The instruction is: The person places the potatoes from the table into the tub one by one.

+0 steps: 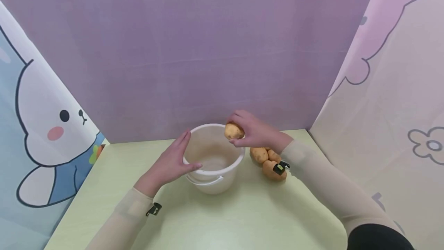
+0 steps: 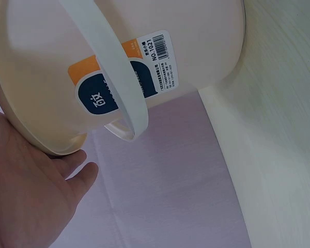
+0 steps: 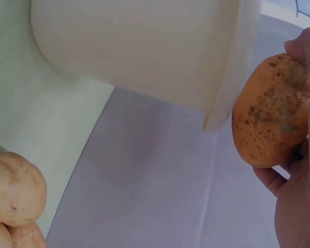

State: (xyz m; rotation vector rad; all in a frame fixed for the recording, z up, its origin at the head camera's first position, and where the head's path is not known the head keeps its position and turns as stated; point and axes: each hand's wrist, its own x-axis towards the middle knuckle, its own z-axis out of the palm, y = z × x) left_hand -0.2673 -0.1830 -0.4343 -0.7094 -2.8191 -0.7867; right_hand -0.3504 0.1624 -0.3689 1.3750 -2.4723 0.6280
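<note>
A white plastic bucket (image 1: 222, 182) stands upright on the table, its handle hanging down at the front. My right hand (image 1: 256, 129) grips a potato (image 1: 234, 130) just above the bucket's right rim. In the right wrist view this potato (image 3: 271, 113) has dark dirt patches and sits close beside the rim. My left hand (image 1: 170, 164) rests against the left side of the rim, fingers fairly straight and thumb spread along the front edge. The left wrist view shows the bucket's label (image 2: 126, 72) behind the handle (image 2: 119, 85).
Several more potatoes (image 1: 274, 170) lie in a small group on the pale green table (image 1: 215, 223), right of the bucket and partly under my right forearm. A purple cloth (image 1: 215, 49) hangs behind the table. Printed cartoon sheets (image 1: 52, 99) stand at both sides.
</note>
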